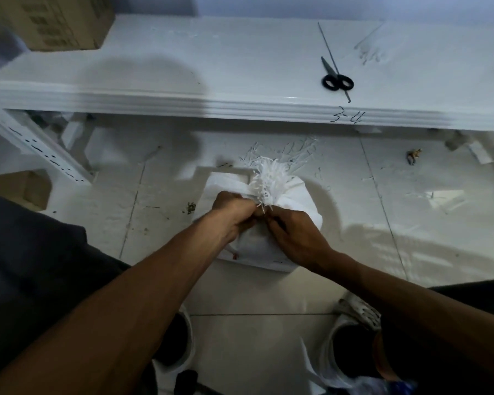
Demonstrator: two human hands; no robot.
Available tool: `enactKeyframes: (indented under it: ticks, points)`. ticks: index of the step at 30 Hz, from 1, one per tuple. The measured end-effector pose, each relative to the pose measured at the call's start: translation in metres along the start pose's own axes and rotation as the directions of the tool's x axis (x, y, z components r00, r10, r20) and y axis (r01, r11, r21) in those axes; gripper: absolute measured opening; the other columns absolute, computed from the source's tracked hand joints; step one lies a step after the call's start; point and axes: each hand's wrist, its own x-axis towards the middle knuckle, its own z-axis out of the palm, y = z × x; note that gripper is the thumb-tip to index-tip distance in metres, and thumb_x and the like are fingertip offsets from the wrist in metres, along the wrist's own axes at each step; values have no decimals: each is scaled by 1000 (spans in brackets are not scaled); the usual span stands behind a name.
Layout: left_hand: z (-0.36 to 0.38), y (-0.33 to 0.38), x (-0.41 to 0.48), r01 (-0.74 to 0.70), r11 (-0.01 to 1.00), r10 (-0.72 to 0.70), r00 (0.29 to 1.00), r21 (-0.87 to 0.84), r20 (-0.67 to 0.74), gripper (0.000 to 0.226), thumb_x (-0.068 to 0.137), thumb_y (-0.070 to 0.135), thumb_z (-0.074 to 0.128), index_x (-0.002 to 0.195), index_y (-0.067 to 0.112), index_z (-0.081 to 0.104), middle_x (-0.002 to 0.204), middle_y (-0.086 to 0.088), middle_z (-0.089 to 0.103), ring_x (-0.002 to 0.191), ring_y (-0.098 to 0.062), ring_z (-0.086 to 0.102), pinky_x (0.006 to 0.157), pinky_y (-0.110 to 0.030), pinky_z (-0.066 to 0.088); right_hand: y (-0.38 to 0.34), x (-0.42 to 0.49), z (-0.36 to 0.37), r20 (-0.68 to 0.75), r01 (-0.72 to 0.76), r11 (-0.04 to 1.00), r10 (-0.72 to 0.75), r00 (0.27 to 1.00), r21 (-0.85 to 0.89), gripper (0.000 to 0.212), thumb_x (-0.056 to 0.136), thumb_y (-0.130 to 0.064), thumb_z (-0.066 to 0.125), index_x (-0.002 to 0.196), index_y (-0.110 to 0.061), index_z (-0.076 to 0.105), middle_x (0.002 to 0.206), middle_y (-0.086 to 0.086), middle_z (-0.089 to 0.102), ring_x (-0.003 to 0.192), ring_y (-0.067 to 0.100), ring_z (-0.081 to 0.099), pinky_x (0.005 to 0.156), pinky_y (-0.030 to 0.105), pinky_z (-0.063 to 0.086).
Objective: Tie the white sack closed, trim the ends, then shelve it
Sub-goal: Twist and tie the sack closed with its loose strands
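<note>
The white sack (271, 246) is stood upright on the tiled floor (268, 297), just in front of the low white shelf (183, 67) and between the person's feet and that shelf. Its mouth is gathered into a neck, above which a frayed tuft (268, 181) of white strands is fanned out. The neck is gripped by the left hand (234, 212), its fingers curled tightly round the bunched cloth. The right hand (294, 238) is pressed against the same neck from the other side, its fingertips drawn together in a pinch on the gathered cloth; whether a tie is held there cannot be told. The two hands are touching at the knuckles.

Loose white strands (285, 149) are scattered on the floor behind the sack. Black-handled scissors (335, 78) are laid shut on the shelf top, well apart from the sack, and a thin dark rod (325, 41) is laid across them. "3-4" (345, 118) is written on the shelf's front edge. A cardboard box (49, 21) is set at the shelf's far left. White shoes (357, 312) are seen at the lower edge.
</note>
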Motion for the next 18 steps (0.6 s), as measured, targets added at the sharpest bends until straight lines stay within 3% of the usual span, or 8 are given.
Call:
enactKeyframes:
  ticks: [3, 6, 11, 14, 16, 18]
  points:
    - [-2, 2, 4, -10, 999, 12, 999, 40, -52, 26, 62, -15, 70, 68, 10, 66, 67, -9, 65, 67, -23, 64, 74, -39, 60, -3, -7, 3, 33, 22, 1000, -22, 999, -4, 20, 89, -21, 42, 72, -14, 50, 68, -5, 52, 61, 6, 40, 60, 23, 25]
    - [-3, 1, 7, -9, 999, 12, 998, 48, -65, 26, 61, -18, 69, 67, 7, 64, 68, -11, 63, 73, -25, 66, 82, -47, 58, -2, -14, 3, 98, 39, 999, -36, 995, -30, 22, 89, -21, 43, 69, -13, 48, 64, -4, 48, 58, 12, 41, 58, 23, 24]
    - [-4, 1, 9, -8, 999, 7, 1000, 47, 19, 22, 66, -11, 74, 72, 9, 69, 74, -12, 66, 68, -21, 63, 73, -34, 56, -4, -11, 0, 31, -47, 999, 47, 998, -20, 26, 86, -24, 46, 64, -11, 46, 59, 1, 50, 56, 17, 45, 57, 27, 29]
    - [-6, 2, 6, 4, 995, -11, 998, 104, 61, 18, 71, -3, 77, 86, 7, 73, 81, -11, 72, 69, -19, 68, 64, -27, 58, -5, -5, 8, -20, -100, 994, 99, 995, -50, 29, 90, -32, 48, 71, -12, 54, 63, 1, 57, 61, 19, 53, 58, 31, 36]
    - [-6, 2, 5, -6, 996, 1, 998, 84, 61, 23, 72, -5, 76, 94, 2, 73, 87, -14, 73, 76, -23, 70, 72, -32, 61, -5, -1, 10, -44, -91, 992, 88, 995, -83, 25, 93, -31, 48, 83, -12, 62, 74, 7, 68, 69, 24, 61, 61, 33, 39]
    - [-6, 3, 3, -28, 998, 24, 998, 59, 65, 18, 73, -8, 73, 89, 2, 72, 85, -15, 72, 77, -24, 69, 79, -35, 61, -3, 1, 10, -70, -63, 992, 56, 996, -106, 23, 94, -24, 49, 91, -10, 66, 82, 13, 73, 75, 29, 65, 62, 30, 35]
